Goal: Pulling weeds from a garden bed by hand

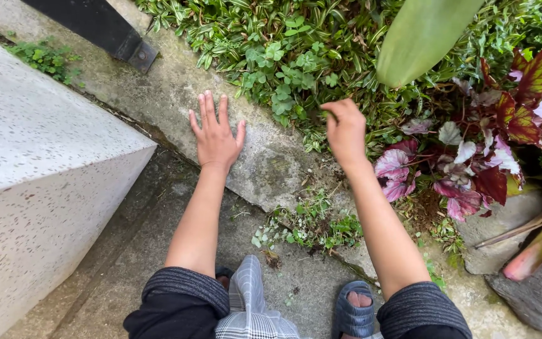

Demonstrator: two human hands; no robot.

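My left hand lies flat, fingers spread, on a worn concrete kerb that borders a planting bed. My right hand hovers at the kerb's far edge with its fingers pinched together against the low green ground cover; whether it holds a stem or leaf I cannot tell. Small weeds grow from the crack below the kerb, between my arms. Both sleeves are pushed up to the elbows.
A white speckled stone block fills the left. A dark metal post foot is bolted to the kerb. Red and pink leafy plants stand right, with a big green leaf overhead. My sandalled foot rests on the paving.
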